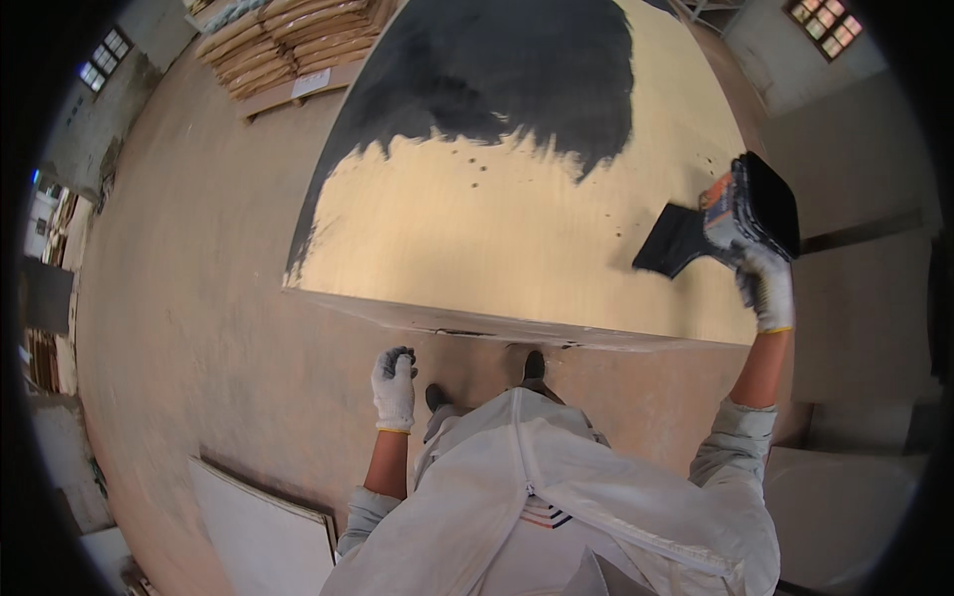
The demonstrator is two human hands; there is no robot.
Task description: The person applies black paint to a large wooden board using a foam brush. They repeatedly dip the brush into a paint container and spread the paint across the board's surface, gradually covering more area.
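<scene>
A large pale-yellow panel [447,238] lies in front of me, its far part covered by a black coating [487,79] with a ragged near edge. My right hand [765,283], in a white glove with blackened fingers, is closed at the panel's right side on a wide black spreader [671,241], whose flat blade points left over bare surface. Against that hand is a labelled tub [723,209] with a black top; whether the hand also grips it, I cannot tell. My gloved left hand [395,387] hangs before the panel's near edge, fingers curled, nothing visible in them.
Stacked brown paper packages [288,45] rest on a pallet at the far left. A white board [263,526] lies on the floor at the lower left. Grey sheets [855,298] stand along the right side. My shoes are just below the panel's near edge.
</scene>
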